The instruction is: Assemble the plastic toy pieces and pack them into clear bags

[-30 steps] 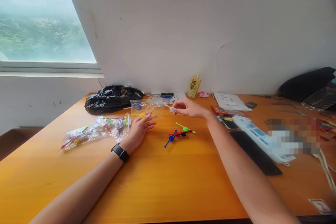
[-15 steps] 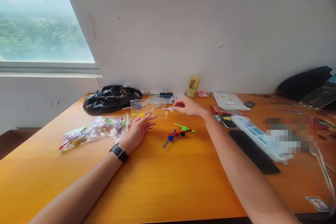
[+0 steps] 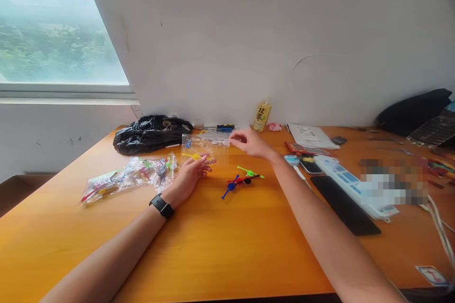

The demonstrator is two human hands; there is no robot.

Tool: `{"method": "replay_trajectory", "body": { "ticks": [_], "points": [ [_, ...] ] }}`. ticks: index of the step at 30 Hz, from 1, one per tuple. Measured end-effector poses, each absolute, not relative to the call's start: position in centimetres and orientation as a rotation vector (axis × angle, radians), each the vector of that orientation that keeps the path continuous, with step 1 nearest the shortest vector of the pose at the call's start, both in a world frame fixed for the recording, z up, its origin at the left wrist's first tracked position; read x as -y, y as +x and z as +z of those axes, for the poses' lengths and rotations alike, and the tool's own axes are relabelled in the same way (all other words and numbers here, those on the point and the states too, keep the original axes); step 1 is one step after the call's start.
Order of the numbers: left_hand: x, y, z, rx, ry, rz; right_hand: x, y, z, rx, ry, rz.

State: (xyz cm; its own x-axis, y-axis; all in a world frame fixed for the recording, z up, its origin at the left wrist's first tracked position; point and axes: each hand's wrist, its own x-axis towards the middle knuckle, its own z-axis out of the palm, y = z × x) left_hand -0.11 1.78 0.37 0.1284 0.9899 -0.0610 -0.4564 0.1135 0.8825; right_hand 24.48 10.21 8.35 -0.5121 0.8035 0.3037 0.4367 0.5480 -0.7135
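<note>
A small clear plastic bag [image 3: 218, 155] is held up by my left hand [image 3: 191, 173], thumb and fingers closed on its lower edge. Inside it a yellow arrow spinner [image 3: 195, 156] shows through, and a small blue piece [image 3: 188, 144] is seen at its left side. My right hand [image 3: 251, 144] pinches a white arrow spinner [image 3: 225, 142] at the bag's right edge; its shaft seems to lie within the bag. On the table below, green [image 3: 250, 173], blue [image 3: 231, 187], black [image 3: 248, 181] and red [image 3: 232, 181] arrow spinners lie in a loose cluster.
A filled clear bag [image 3: 124, 177] of colourful spinners lies left of my left hand. Behind stand a black plastic bag [image 3: 149, 135], a screwdriver [image 3: 225, 128] and a yellow drink carton [image 3: 262, 116]. Right of my forearm are a power strip [image 3: 343, 182] and a black slab [image 3: 344, 203].
My right hand has moved slightly left, bringing the white spinner from beside the bag to its right edge, partly inside. The bag has shifted a little right.
</note>
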Motion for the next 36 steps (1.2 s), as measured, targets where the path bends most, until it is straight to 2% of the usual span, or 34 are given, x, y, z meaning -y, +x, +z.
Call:
{"method": "replay_trajectory", "body": {
  "ticks": [7,9,19,26,30,36],
  "points": [
    [-1.6,0.0,0.9,-0.790,0.813,1.251,-8.4,24.0,9.9,2.093,-0.784,1.263],
    [-1.5,-0.2,1.1,-0.756,0.760,1.246,-8.7,24.3,9.6,2.097,-0.800,1.256],
    [-1.4,-0.4,1.4,-0.644,0.622,1.237,-10.6,24.4,7.8,2.132,-0.928,0.777],
    [-1.4,-0.2,1.6,-0.691,0.661,1.213,-9.5,22.6,8.1,1.971,-0.812,0.713],
    [-1.5,0.1,1.2,-0.703,0.680,1.243,-9.3,22.1,8.1,1.887,-0.838,0.769],
    [-1.3,0.3,1.1,-0.714,0.741,1.260,-8.9,22.2,7.9,1.836,-0.824,1.193]
  ]
}}
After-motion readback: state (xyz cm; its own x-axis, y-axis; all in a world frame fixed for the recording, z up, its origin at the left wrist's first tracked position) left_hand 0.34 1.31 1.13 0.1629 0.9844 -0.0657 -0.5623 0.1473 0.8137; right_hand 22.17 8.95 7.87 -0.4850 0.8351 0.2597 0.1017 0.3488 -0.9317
